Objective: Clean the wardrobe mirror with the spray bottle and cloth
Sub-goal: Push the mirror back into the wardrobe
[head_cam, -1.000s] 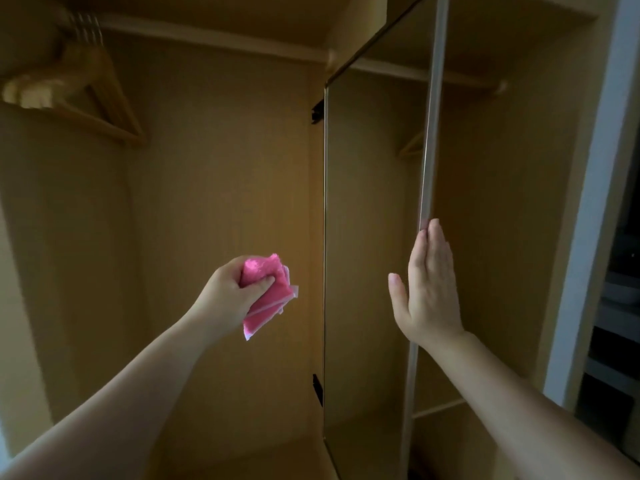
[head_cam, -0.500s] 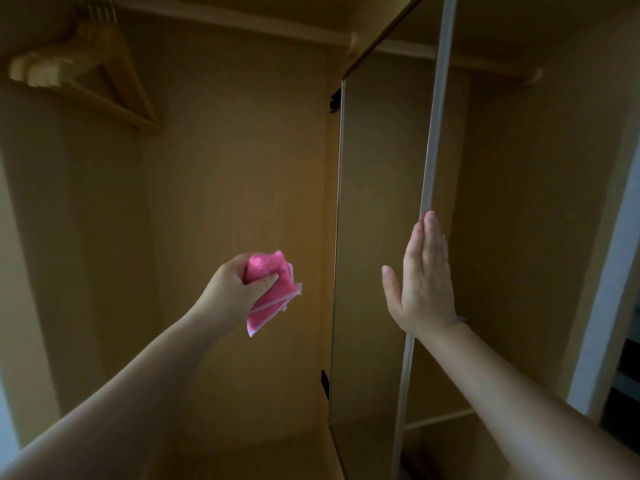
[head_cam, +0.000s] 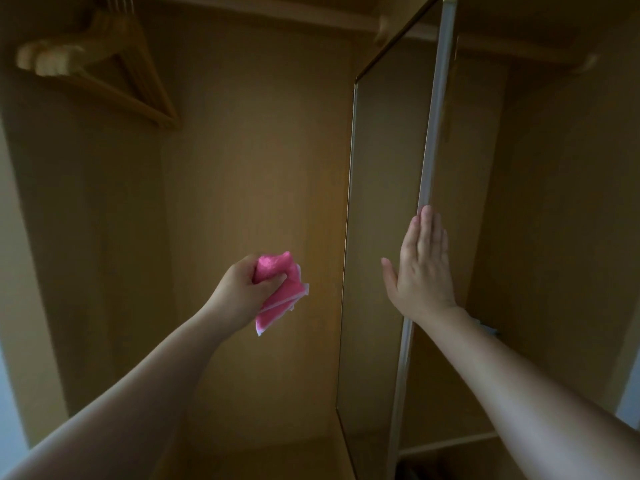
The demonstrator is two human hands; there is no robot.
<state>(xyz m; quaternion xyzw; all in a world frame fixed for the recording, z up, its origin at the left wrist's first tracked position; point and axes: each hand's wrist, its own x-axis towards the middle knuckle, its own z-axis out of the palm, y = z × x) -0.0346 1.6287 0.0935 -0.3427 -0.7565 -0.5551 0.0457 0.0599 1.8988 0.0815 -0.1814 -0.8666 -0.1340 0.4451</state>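
A tall mirror panel (head_cam: 384, 209) with a pale metal frame edge (head_cam: 437, 109) stands edge-on inside the wooden wardrobe, right of centre. My right hand (head_cam: 420, 268) lies flat with straight fingers against that frame edge, about halfway up. My left hand (head_cam: 244, 292) grips a bunched pink cloth (head_cam: 278, 292) in the air, left of the mirror and apart from it. No spray bottle is in view.
Several wooden hangers (head_cam: 104, 69) hang from the rail at the upper left. The wardrobe's back wall (head_cam: 249, 161) is behind my left hand. A shelf line (head_cam: 446, 443) runs low on the right, and a pale door frame (head_cam: 628, 403) shows at the far right.
My view has tilted up and shifted right. The mirror panel has swung a little, with my right hand staying flat on its edge. The cloth hand has barely moved.
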